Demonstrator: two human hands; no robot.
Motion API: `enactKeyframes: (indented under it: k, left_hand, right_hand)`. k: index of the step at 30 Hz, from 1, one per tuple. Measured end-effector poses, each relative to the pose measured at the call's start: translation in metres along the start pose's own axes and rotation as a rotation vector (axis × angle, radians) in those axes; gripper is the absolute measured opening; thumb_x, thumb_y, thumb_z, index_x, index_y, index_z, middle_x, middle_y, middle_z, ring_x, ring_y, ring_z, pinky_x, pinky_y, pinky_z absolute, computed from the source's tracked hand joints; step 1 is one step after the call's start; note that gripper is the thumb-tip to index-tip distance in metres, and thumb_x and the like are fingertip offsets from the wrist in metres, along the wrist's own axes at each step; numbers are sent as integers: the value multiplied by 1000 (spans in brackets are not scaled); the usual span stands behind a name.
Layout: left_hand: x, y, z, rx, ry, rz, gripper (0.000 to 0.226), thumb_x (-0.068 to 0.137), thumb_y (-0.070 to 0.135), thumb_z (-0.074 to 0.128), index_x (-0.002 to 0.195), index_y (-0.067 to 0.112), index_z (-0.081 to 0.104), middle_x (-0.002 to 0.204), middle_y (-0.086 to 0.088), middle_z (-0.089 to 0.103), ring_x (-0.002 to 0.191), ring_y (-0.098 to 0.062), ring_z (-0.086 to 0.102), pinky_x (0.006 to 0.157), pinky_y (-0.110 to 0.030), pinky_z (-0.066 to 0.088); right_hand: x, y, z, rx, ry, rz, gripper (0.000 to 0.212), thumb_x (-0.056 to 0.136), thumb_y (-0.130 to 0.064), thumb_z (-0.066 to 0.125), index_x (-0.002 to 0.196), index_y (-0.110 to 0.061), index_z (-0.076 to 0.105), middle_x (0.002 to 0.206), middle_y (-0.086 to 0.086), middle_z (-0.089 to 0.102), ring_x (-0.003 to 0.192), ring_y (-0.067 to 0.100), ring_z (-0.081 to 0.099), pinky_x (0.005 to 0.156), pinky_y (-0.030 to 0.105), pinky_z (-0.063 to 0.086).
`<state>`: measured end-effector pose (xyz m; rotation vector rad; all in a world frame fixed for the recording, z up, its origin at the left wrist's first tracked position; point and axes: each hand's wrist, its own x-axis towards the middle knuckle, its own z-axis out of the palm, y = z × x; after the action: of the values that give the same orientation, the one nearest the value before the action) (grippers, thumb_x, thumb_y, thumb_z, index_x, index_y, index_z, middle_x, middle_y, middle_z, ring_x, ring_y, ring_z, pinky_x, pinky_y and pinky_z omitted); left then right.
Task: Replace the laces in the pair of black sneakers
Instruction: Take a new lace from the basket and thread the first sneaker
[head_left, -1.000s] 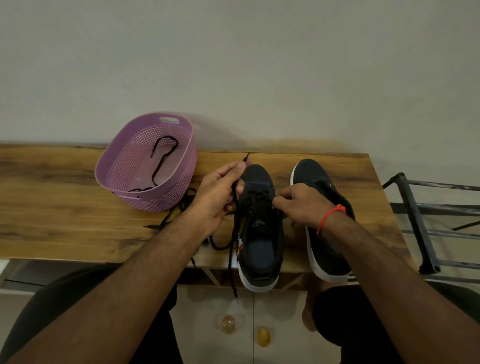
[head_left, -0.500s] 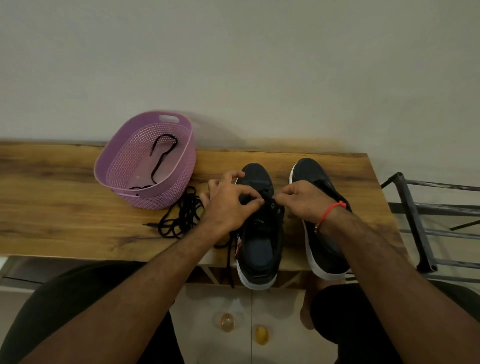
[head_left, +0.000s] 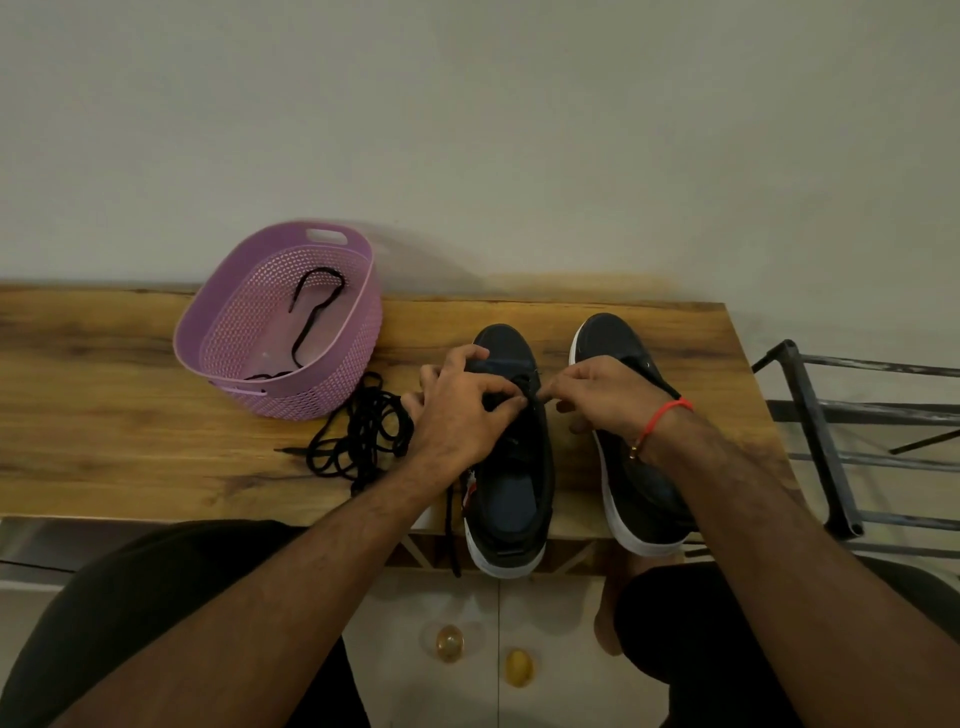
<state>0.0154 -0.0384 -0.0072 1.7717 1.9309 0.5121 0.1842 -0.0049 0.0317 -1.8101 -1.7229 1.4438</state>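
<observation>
Since a second ago I have brought my left hand in from beside the shoe, where it held a lace end up in the air, and it now sits over the lacing area of the left sneaker, fingers curled and pinching the lace at the eyelets. With that arm drawn in, the loose pile of black laces on the bench is now in plain sight. My right hand has hardly shifted; its fingers pinch the same lace from the other side, the red thread band at its wrist.

The bench is a wood-grain top set against a plain pale wall. A purple perforated basket stands at its back with one black lace lying inside, the loose pile just beside it. A dark metal rack stands off the bench's right end.

Both sneakers stand upright side by side near the bench's right end, long axes running front to back, toes toward the wall and white-soled heels over the near edge. The right sneaker tilts slightly right. One lace end hangs down past the edge, left of the left sneaker.
</observation>
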Motion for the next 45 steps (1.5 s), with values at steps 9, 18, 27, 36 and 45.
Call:
enactKeyframes:
  k: [9, 18, 27, 36, 45]
  left_hand:
    - [-1, 2, -1, -74, -46, -49, 18, 90, 51, 68, 107, 47, 71, 154, 15, 30, 133, -20, 26, 99, -40, 23]
    - [2, -5, -26, 10, -147, -118, 71, 80, 56, 76, 137, 38, 37, 154, 2, 17, 139, -26, 23, 113, -51, 25]
    - [4, -14, -30, 29, -193, -116, 93, 74, 67, 76, 148, 40, 27, 158, 3, 10, 141, -29, 19, 114, -53, 25]
    - [5, -17, -30, 15, -211, -132, 95, 74, 69, 75, 150, 41, 26, 161, 2, 6, 146, -30, 13, 115, -55, 19]
    - [5, -20, -32, 12, -230, -153, 93, 75, 68, 74, 150, 42, 27, 163, 0, 6, 148, -32, 13, 116, -58, 17]
  right_hand:
    - [9, 7, 10, -38, 85, -48, 16, 96, -19, 63, 96, -5, 70, 95, 12, 68, 84, 18, 59, 86, 41, 56]
    - [11, -5, -27, 1094, 337, -169, 3, 101, -7, 47, 98, -6, 49, 76, 9, 60, 57, 16, 59, 64, 38, 59]
    - [14, 8, 5, -667, 70, -372, 13, 98, -24, 60, 107, -20, 67, 105, 2, 68, 96, 16, 63, 87, 30, 55]
    - [17, 14, -35, -688, 483, -400, 27, 92, -27, 63, 119, -23, 61, 121, 5, 59, 115, 32, 49, 97, 39, 37]
    - [22, 8, -29, -660, 530, -232, 16, 92, -27, 56, 96, -15, 66, 100, 12, 67, 97, 34, 59, 85, 45, 52]
